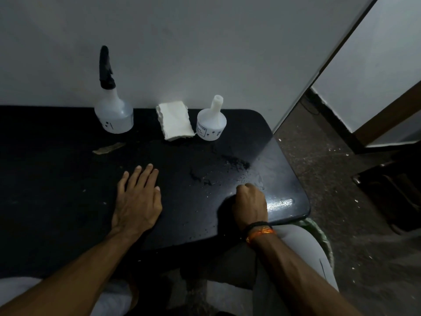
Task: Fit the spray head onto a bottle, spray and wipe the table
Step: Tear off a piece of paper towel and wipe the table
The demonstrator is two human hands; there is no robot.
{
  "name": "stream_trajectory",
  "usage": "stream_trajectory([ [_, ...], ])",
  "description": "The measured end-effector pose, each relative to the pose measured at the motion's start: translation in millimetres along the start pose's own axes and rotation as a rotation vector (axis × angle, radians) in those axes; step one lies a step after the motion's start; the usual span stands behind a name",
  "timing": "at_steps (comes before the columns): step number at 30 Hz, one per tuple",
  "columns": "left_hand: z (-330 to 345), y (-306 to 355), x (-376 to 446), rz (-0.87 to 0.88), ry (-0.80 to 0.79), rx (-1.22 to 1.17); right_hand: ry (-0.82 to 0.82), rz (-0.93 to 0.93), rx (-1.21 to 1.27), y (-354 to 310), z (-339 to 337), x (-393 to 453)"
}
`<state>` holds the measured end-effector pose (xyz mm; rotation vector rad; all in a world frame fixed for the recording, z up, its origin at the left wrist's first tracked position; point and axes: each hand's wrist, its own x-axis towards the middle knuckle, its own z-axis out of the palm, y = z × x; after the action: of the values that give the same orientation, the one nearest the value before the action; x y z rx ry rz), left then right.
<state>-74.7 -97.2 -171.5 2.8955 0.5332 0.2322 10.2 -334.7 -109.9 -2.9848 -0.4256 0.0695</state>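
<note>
On the black worktop (68,179) we list a bottle with spray head (113,106), folded tissue (175,120), and an uncapped bottle (211,123). Our left hand (137,201) lies flat, grip released; our right hand (249,201) is clenched, holding nothing visible.

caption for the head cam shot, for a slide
Left hand flat and right hand fisted on a black table; spray bottle, folded cloth and open bottle by the wall.
</note>
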Motion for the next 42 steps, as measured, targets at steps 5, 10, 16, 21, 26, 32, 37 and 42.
stream_trajectory([
  [5,0.4,-0.1,0.5,0.001,-0.010,0.004,-0.006,-0.183,0.093,-17.3,10.7,-5.9],
  [10,-3.2,1.8,0.0,-0.006,-0.023,0.001,-0.045,-0.414,0.082,-25.7,20.5,-22.7],
  [16,-5.2,2.4,-2.1,-0.002,-0.018,-0.017,0.062,-0.032,0.093,-7.0,14.4,-13.6],
  [21,-1.1,0.0,-0.2,-0.003,-0.014,-0.008,0.065,0.015,0.174,-25.7,15.8,-19.2],
  [26,4.5,-1.8,1.2,-0.006,-0.004,0.004,0.088,-0.130,0.164,-35.5,30.3,-30.9],
  [32,5.0,-1.2,1.6,-0.002,0.022,-0.005,0.035,-0.211,0.094,-40.2,23.1,-5.1],
  [37,0.5,0.6,0.9,0.001,-0.007,0.009,0.006,-0.361,0.044,-44.5,22.3,-31.4],
  [42,-4.3,1.6,-1.2,-0.001,-0.022,0.004,-0.038,-0.378,-0.012,-37.6,21.3,-46.3],
])
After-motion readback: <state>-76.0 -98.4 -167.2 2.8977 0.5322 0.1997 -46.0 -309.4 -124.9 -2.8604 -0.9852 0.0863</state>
